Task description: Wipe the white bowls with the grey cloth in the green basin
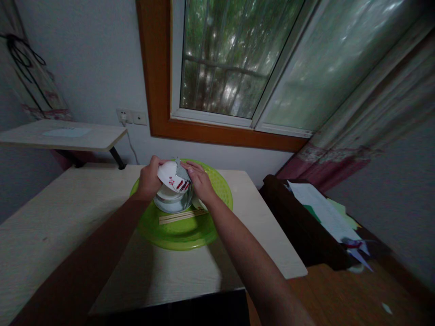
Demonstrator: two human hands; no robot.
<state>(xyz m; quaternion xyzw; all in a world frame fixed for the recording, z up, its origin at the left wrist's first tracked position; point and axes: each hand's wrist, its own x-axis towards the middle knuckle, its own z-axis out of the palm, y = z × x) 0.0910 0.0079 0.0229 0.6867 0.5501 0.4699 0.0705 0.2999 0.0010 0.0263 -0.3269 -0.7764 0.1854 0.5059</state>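
My left hand grips the side of a white bowl with red and dark printing, which is tilted with its outer side towards me. Against the bowl's right side, my right hand presses a grey cloth, its fingers closed over it. Beneath the bowl, partly hidden, stand stacked white dishes. Several pale chopsticks lie in front of them. All of these are over or on a round green plastic tray. A pale item by my right wrist is mostly covered, so its kind is unclear.
The tray rests on a pale wooden table. A raised shelf on black legs stands at the back left, near a wall socket. Right of the table, a dark brown piece of furniture holds papers. A window is behind.
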